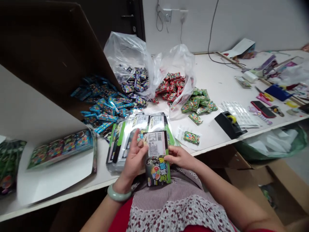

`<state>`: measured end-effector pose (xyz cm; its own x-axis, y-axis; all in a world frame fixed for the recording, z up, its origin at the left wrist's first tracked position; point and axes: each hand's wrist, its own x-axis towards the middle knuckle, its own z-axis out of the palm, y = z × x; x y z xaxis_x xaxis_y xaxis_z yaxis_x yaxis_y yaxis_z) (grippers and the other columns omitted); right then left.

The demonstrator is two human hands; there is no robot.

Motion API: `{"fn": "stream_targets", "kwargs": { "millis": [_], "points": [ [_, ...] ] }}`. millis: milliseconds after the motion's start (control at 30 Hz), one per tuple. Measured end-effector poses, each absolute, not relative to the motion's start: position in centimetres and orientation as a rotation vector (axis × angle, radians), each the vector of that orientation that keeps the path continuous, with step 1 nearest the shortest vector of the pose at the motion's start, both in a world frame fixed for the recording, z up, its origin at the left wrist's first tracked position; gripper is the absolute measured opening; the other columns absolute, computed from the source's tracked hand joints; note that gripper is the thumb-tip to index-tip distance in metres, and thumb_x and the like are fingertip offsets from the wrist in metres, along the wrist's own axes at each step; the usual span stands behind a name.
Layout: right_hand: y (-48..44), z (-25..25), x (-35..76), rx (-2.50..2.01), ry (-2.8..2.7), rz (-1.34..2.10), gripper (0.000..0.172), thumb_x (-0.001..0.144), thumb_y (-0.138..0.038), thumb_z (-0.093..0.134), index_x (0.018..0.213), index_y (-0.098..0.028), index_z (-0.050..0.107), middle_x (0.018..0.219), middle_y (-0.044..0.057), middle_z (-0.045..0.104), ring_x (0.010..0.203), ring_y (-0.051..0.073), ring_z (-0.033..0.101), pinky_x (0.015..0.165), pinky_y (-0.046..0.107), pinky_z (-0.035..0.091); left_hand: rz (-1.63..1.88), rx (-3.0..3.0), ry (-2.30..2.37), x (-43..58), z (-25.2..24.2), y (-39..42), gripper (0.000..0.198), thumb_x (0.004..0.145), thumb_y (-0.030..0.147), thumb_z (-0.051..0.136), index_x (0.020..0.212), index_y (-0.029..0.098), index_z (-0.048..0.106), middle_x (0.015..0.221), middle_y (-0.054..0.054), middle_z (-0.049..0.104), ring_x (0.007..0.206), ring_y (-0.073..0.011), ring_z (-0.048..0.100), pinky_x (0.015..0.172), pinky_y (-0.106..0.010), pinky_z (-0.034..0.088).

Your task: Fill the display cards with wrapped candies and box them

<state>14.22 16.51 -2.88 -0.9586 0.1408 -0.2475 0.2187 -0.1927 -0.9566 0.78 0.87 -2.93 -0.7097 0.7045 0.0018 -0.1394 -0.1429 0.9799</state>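
My left hand (132,154) and my right hand (180,157) both grip a flat green-and-black printed packet (156,170) above the table edge, with a white barcode label (154,144) on its upper part. Just beyond my hands lies a stack of similar flat packets in clear sleeves (135,132). Loose blue foil sachets (103,104) spread to the left of that stack. Purple-blue sachets (135,84) and red sachets (170,86) spill from clear plastic bags, and green sachets (198,103) lie in a heap. One green sachet (191,138) rests on a printed sheet near my right hand.
A black tape dispenser (229,124), a phone (263,109) and a blue holder (277,92) stand on the white table (217,74) to the right. A cardboard box flap (48,54) rises at left, and an open cardboard box (251,183) sits below the right edge.
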Motion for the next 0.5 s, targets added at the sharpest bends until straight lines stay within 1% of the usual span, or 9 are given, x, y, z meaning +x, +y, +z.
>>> {"fn": "stream_targets", "kwargs": {
  "millis": [33,67,100,133,233,300,367,433,500],
  "points": [
    [16.8,-2.4,14.3,0.443,2.018,-2.389,0.044,0.073,-0.04,0.073,0.108,-0.021,0.053,0.091,0.002,0.064,0.081,0.016,0.064,0.077,0.034,0.053,1.888,0.683,1.563,0.6,-3.0,0.6,0.068,0.089,0.034,0.057,0.148,0.032,0.021,0.109,-0.004,0.066,0.097,-0.0161,0.065,0.082,-0.028,0.055],
    [17.0,-1.8,14.2,0.454,2.098,-2.436,0.053,0.072,-0.037,0.075,0.116,-0.023,0.049,0.098,0.002,0.064,0.086,0.016,0.064,0.081,0.034,0.052,1.868,0.714,1.566,0.3,-2.9,0.4,0.067,0.089,0.033,0.058,0.147,0.032,0.023,0.113,-0.005,0.065,0.101,-0.0174,0.064,0.084,-0.03,0.054],
    [17.3,-1.2,14.0,0.464,2.19,-2.466,0.061,0.071,-0.035,0.077,0.122,-0.026,0.044,0.102,0.003,0.064,0.088,0.016,0.064,0.083,0.034,0.052,1.845,0.736,1.553,0.1,-2.8,0.3,0.064,0.089,0.032,0.059,0.145,0.032,0.028,0.115,-0.006,0.065,0.103,-0.0184,0.064,0.085,-0.03,0.054],
    [17.4,-0.7,13.8,0.474,2.286,-2.469,0.065,0.072,-0.034,0.077,0.125,-0.028,0.041,0.103,0.002,0.064,0.087,0.015,0.064,0.082,0.033,0.052,1.823,0.753,1.525,-0.1,-2.5,0.3,0.06,0.088,0.031,0.061,0.141,0.031,0.033,0.115,-0.007,0.066,0.102,-0.019,0.065,0.085,-0.03,0.055],
    [17.5,-0.2,12.9,0.539,2.487,-2.392,0.055,0.078,-0.038,0.071,0.124,-0.029,0.041,0.093,0.0,0.065,0.077,0.014,0.064,0.075,0.033,0.053,1.78,0.772,1.438,-0.4,-1.8,0.6,0.052,0.085,0.027,0.066,0.131,0.029,0.042,0.109,-0.006,0.068,0.094,-0.0192,0.068,0.08,-0.03,0.056],
    [17.4,-0.5,12.4,0.605,2.489,-2.437,0.055,0.08,-0.039,0.068,0.126,-0.03,0.041,0.092,0.0,0.065,0.077,0.015,0.063,0.075,0.033,0.053,1.769,0.775,1.435,-0.4,-1.2,0.8,0.046,0.084,0.025,0.067,0.124,0.027,0.044,0.105,-0.006,0.069,0.09,-0.0187,0.069,0.076,-0.029,0.057],
    [17.4,-0.8,12.3,0.634,2.456,-2.494,0.053,0.08,-0.038,0.068,0.126,-0.029,0.044,0.091,0.0,0.064,0.077,0.015,0.062,0.074,0.033,0.053,1.766,0.782,1.466,-0.4,-0.7,0.9,0.042,0.083,0.024,0.067,0.119,0.026,0.046,0.101,-0.005,0.069,0.088,-0.0179,0.068,0.076,-0.028,0.056],
    [17.7,-0.7,12.4,0.612,2.473,-2.458,0.04,0.081,-0.036,0.068,0.117,-0.027,0.053,0.085,-0.001,0.062,0.074,0.014,0.06,0.07,0.032,0.051,1.756,0.802,1.506,-0.4,-0.2,1.0,0.04,0.082,0.023,0.067,0.116,0.025,0.047,0.099,-0.004,0.068,0.086,-0.0168,0.067,0.076,-0.028,0.056],
    [18.3,-0.3,12.7,0.549,2.534,-2.339,0.026,0.083,-0.036,0.067,0.105,-0.025,0.059,0.083,-0.001,0.061,0.071,0.014,0.058,0.067,0.031,0.049,1.734,0.838,1.578,-0.4,0.3,1.0,0.034,0.082,0.024,0.067,0.112,0.023,0.051,0.095,-0.003,0.067,0.085,-0.0154,0.066,0.075,-0.027,0.055]
  ]
}}
